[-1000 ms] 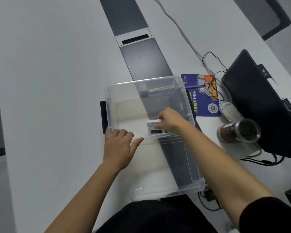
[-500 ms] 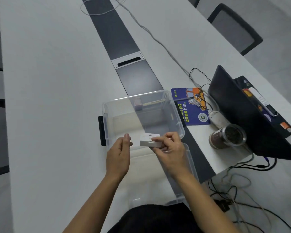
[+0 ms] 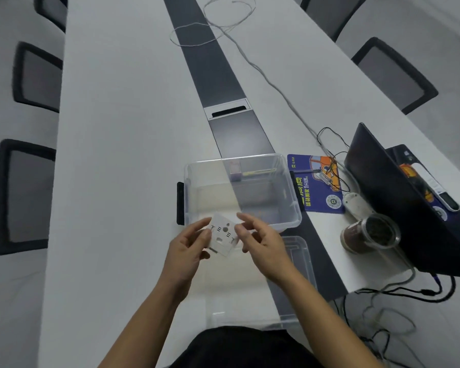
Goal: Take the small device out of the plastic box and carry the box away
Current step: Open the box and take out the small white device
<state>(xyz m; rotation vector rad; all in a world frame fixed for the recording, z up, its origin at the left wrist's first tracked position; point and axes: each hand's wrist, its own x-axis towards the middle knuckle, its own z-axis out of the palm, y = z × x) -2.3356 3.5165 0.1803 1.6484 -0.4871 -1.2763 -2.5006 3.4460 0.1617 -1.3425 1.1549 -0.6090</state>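
The clear plastic box (image 3: 292,216) stands on the white table, with a small block and a thin stick against its far wall. Its clear lid (image 3: 300,261) lies flat on the table nearer me. The small white device (image 3: 223,236), square with slots and a round hole on its back, is held up just in front of the box's near edge. My left hand (image 3: 186,251) grips its left side. My right hand (image 3: 260,241) pinches its right edge between thumb and fingers.
A dark laptop (image 3: 398,197) stands open at the right, with a blue mat (image 3: 316,192), a white mouse (image 3: 355,204), a brown jar (image 3: 369,236) and tangled cables beside it. A dark strip (image 3: 213,65) runs down the table's middle. Chairs line both sides.
My right hand lifted the device out of the box and brought it toward me. My left hand left the box rim and took hold of it. The device's back now faces up.
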